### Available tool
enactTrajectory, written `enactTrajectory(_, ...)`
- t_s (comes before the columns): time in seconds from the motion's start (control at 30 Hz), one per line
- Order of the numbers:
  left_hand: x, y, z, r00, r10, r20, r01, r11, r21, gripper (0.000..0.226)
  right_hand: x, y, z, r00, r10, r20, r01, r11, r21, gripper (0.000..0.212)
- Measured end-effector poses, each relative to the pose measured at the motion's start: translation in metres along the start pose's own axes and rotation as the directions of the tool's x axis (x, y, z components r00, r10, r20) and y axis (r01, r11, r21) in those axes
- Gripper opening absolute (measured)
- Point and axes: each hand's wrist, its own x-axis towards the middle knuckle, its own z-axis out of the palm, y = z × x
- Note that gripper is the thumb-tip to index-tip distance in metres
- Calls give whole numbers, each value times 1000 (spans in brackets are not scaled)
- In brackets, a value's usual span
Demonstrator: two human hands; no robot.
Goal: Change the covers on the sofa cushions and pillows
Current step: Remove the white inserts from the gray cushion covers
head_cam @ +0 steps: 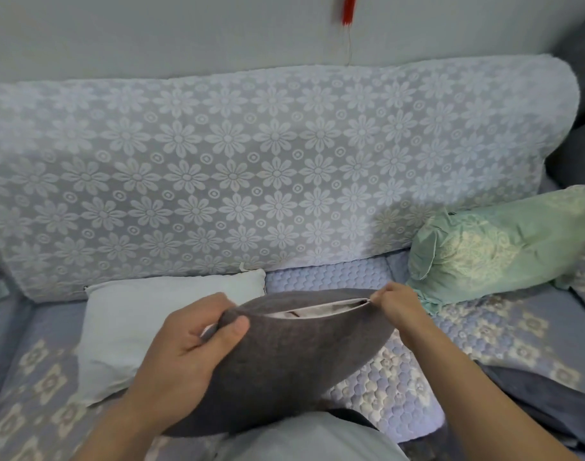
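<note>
A pillow in a dark grey cover [284, 367] rests on my lap in front of the sofa. Its top edge is partly open and shows the white inner pillow [314, 309] in a narrow slit. My left hand [191, 351] grips the left end of the cover, thumb on the near side. My right hand [394, 302] pinches the right end of the opening. A bare white pillow [125, 327] lies on the seat just behind my left hand. A pillow in a green patterned cover [490, 244] lies on the seat to the right.
The long back cushion [251, 168] with a white flower pattern leans against the wall. The seat wears a blue quilted cover [484, 327]. Dark grey fabric [550, 404] lies at the right front, and dark cushions [580, 94] stand at the far right.
</note>
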Motion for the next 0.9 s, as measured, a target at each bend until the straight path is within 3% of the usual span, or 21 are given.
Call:
enactTrajectory(0.17,-18,-53,-26,954,-213,-210,133,931,-341,66,1,3,15,1000,-27,-2,27,996,-83,8)
enactTrajectory(0.23,-21,-71,-34,904,-297,-308,178,916,-360,48,-5,0,26,997,-73,0,72,992,-105,10)
enactTrajectory(0.3,-28,-94,-49,828,-392,-401,322,918,-232,22,-18,-1,38,986,-163,30,166,973,-161,14)
enactTrajectory(0.37,-37,-108,-62,731,-418,-539,505,863,17,3,-38,4,57,968,-239,72,249,945,-210,16)
enactTrajectory(0.4,-42,-113,-62,695,-399,-598,591,791,159,15,-49,10,68,960,-261,97,277,935,-221,16)
enactTrajectory(0.43,-48,-115,-55,712,-335,-617,598,751,282,26,-59,17,81,953,-275,130,300,923,-240,17)
enactTrajectory(0.5,-55,-112,-25,868,-115,-484,379,782,494,28,-77,30,106,936,-300,182,343,892,-294,20)
enactTrajectory(0.57,-56,-114,19,992,-13,-126,92,759,645,30,-84,38,120,933,-308,185,354,875,-330,23)
enactTrajectory(0.6,-54,-121,40,998,-40,56,-12,710,704,36,-85,37,122,931,-315,184,362,863,-353,23)
enactTrajectory(0.67,-46,-142,69,950,-175,260,-104,604,790,47,-86,37,121,923,-338,184,384,836,-391,20)
enactTrajectory(0.73,-37,-159,83,905,-254,341,-153,554,819,51,-89,37,120,912,-373,174,411,820,-398,16)
enactTrajectory(0.83,-37,-166,94,880,-144,452,-337,480,810,30,-95,42,118,906,-400,139,421,812,-405,13)
enactTrajectory(0.9,-44,-164,98,890,-103,443,-352,463,814,24,-95,45,114,900,-419,116,429,812,-394,13)
